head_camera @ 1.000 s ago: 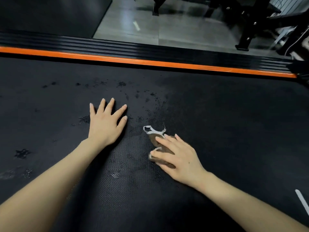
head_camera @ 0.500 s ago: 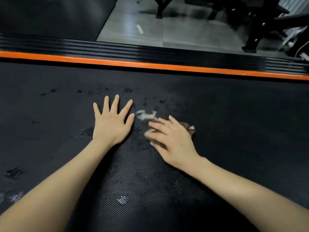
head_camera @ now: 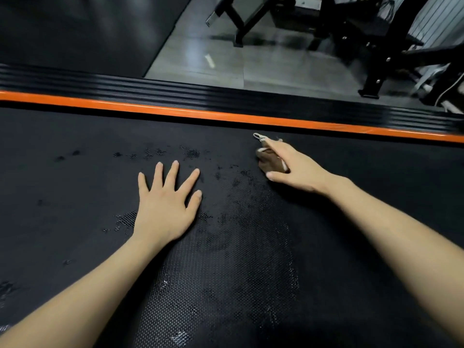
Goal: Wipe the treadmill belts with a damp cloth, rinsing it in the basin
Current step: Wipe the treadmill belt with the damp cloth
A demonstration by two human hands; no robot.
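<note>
Now pressing cloth (head_camera: pixel 270 163) onto belt (head_camera: pixel 75 197) with right hand (head_camera: pixel 298 169), fingers straight, near orange strip (head_camera: pixel 175 113); resting left hand (head_camera: pixel 165 209) flat, fingers spread wide, at 8 o'clock from cloth.

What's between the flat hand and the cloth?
In the head view, only bare treadmill belt with wet specks lies between left hand and cloth.

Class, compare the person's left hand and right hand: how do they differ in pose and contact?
The left hand lies flat with fingers spread, bare on the belt; the right hand presses a brown cloth. The left hand sits nearer the person; the right hand reaches towards the orange stripe. Both rest on the belt.
</note>
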